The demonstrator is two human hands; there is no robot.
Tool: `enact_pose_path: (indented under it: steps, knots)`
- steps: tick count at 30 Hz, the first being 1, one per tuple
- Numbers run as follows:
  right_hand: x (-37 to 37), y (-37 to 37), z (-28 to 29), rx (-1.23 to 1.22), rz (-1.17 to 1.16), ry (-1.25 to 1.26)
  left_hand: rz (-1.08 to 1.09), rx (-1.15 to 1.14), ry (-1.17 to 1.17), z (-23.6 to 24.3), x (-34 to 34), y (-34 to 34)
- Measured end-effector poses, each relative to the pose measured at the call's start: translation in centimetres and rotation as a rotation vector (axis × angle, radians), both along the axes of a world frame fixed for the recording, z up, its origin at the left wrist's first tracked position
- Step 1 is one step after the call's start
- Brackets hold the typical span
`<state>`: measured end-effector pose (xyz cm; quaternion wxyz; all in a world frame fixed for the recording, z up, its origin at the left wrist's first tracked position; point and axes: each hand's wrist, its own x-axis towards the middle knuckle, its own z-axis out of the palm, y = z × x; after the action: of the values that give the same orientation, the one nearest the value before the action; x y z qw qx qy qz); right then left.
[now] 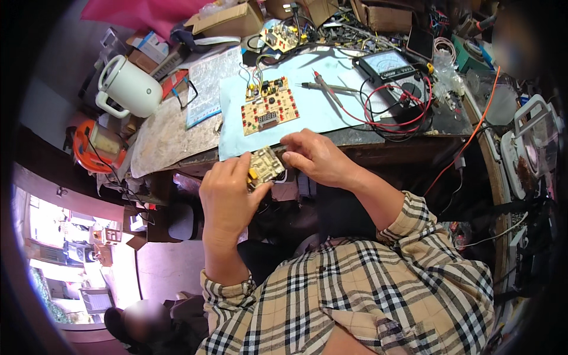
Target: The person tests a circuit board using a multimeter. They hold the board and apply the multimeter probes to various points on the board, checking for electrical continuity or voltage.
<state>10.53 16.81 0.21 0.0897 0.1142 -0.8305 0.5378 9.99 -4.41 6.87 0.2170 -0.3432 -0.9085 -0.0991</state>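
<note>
Left hand (pixel 226 192) grips small circuit board (pixel 267 165) between thumb and fingers. Right hand (pixel 316 157) partly curled at board's edge; hold unclear. Larger board (pixel 277 107) lies on blue sheet (pixel 322 121).

Left of you: white kettle (pixel 139 89), orange tub (pixel 81 148) just below it in view. Pale printed sheet (pixel 214 77) lies to the kettle's right. Ahead of you, far side: open cardboard box (pixel 231 25), pink sheeting (pixel 139 9) near it. Right of you: dark-screened smartphone (pixel 420 42), coiled pale cable (pixel 445 47) beside it; thin orange cord (pixel 486 112) slants downward.
</note>
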Motion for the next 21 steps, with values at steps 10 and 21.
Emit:
enact_pose_path:
  steps: [10,21]
  knots:
    - [-3.2,4.3,3.6,0.852,-0.636,0.351,-0.013,0.611,-0.229,-1.5,-0.8,-2.7]
    - [-5.4,8.4,3.1,0.809,-0.564,0.200,-0.655,1.330,-1.348,-3.9,-4.2,-0.1]
